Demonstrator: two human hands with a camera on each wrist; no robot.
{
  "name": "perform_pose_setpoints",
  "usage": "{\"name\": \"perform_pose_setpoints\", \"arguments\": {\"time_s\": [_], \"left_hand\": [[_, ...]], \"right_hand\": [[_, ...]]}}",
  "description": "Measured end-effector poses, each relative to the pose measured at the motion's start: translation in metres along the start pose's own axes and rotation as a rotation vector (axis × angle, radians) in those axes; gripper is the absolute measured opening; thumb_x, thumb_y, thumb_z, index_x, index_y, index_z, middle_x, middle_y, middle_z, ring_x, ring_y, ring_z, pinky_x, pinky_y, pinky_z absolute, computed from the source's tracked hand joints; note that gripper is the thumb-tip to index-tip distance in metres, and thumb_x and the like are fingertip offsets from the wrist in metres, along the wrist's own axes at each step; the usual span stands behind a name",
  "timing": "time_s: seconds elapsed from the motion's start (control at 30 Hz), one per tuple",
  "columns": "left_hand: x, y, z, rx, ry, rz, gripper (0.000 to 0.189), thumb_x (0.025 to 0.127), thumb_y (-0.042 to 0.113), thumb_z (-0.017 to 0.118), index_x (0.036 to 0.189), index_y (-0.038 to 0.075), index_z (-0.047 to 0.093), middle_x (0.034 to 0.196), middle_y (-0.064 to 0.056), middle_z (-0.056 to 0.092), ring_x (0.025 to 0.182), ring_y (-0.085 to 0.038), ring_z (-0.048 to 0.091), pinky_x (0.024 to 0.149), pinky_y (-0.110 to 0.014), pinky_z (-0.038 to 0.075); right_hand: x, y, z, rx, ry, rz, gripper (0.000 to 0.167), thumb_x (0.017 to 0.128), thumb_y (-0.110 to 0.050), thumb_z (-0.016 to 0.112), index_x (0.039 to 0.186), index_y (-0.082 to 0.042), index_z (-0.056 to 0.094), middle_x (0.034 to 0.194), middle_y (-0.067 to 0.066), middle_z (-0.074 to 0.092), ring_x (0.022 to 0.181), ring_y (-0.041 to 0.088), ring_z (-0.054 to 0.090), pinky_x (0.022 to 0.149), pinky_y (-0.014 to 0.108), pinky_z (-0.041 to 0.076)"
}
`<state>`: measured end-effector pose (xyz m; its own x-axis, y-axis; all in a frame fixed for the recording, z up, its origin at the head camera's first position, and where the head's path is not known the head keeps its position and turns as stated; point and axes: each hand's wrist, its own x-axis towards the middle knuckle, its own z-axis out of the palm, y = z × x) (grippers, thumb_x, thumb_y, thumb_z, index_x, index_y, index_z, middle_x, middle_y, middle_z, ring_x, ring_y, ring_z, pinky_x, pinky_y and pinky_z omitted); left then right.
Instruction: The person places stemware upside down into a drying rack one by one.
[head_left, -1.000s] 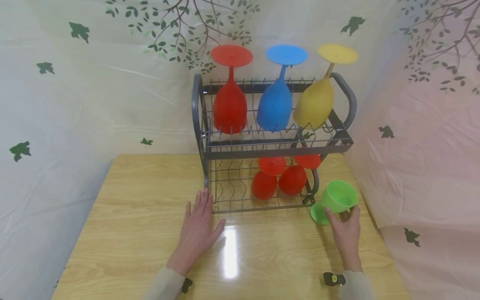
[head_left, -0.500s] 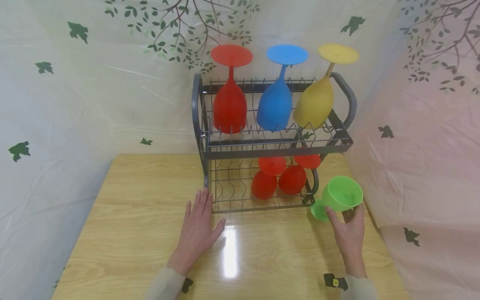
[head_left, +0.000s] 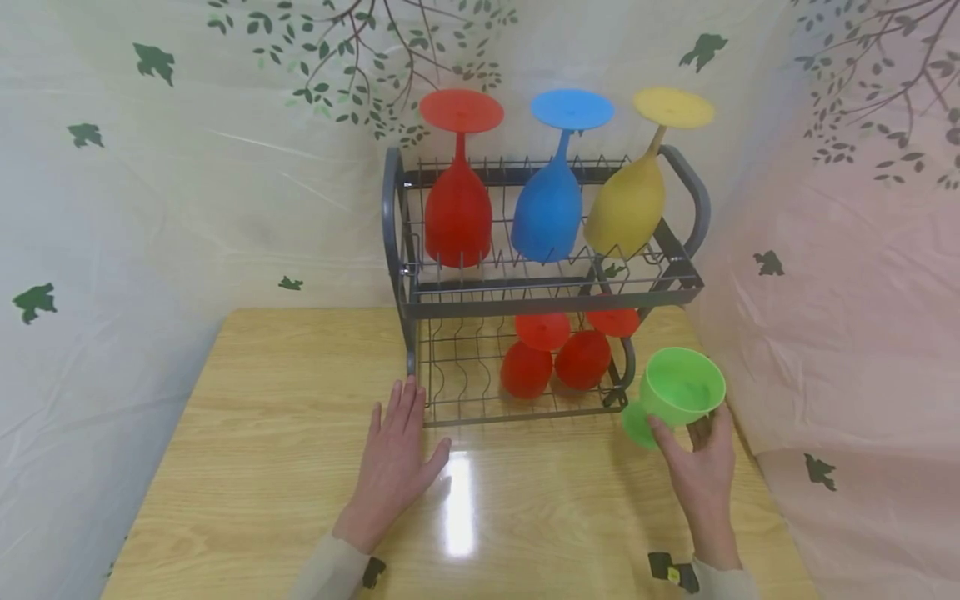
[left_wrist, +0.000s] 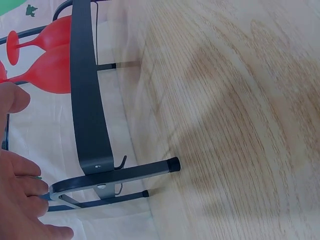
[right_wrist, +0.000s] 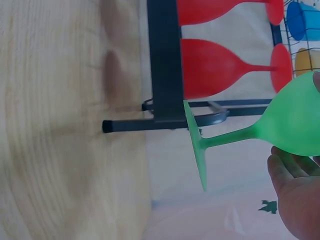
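My right hand (head_left: pixel 701 475) holds a green goblet (head_left: pixel 667 408) by its bowl, thumb on the near side and fingers behind it. The goblet is mouth up, beside the right end of a dark two-tier dish rack (head_left: pixel 525 310). In the right wrist view its foot (right_wrist: pixel 197 150) hangs above the tabletop, near a rack leg. My left hand (head_left: pixel 393 467) lies with fingers extended, fingertips at the rack's lower front left corner, holding nothing. Upside down on the top tier stand a red goblet (head_left: pixel 459 217), a blue goblet (head_left: pixel 548 212) and a leaning yellow goblet (head_left: pixel 627 204).
Two red goblets (head_left: pixel 527 369) stand upside down on the right part of the lower tier. The wooden table (head_left: pixel 285 400) extends left and in front of the rack. A leaf-patterned sheet (head_left: pixel 135 208) hangs behind and along the sides.
My right hand has shifted slightly right and up with the green goblet. Its bowl now looks larger, and more of its inside shows. My left hand has stayed at the rack corner.
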<state>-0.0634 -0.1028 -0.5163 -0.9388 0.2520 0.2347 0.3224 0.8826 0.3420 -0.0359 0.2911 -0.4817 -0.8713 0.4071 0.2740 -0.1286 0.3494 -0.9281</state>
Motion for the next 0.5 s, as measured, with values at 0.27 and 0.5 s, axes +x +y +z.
{"name": "perform_pose_setpoints", "arguments": {"time_s": [0.27, 0.5], "left_hand": [[-0.001, 0.002, -0.002, -0.034, 0.011, -0.004, 0.082, 0.097, 0.047, 0.060, 0.156, -0.005, 0.037, 0.167, -0.021, 0.023, 0.155, -0.041, 0.019, 0.122, -0.061, 0.019], [-0.001, 0.006, -0.007, -0.098, 0.046, -0.003, 0.080, 0.096, 0.043, 0.064, 0.156, -0.004, 0.037, 0.166, -0.020, 0.029, 0.153, -0.040, 0.026, 0.122, -0.060, 0.023]], "right_hand": [[-0.006, -0.019, 0.006, 0.035, -0.033, -0.070, 0.094, 0.080, 0.017, 0.078, 0.159, -0.013, 0.037, 0.146, 0.008, 0.052, 0.133, 0.015, 0.053, 0.111, 0.021, 0.042], [-0.012, -0.030, 0.015, 0.056, -0.044, -0.096, 0.090, 0.077, 0.021, 0.077, 0.155, -0.004, 0.040, 0.141, 0.003, 0.055, 0.128, 0.011, 0.055, 0.110, 0.019, 0.042]]}}
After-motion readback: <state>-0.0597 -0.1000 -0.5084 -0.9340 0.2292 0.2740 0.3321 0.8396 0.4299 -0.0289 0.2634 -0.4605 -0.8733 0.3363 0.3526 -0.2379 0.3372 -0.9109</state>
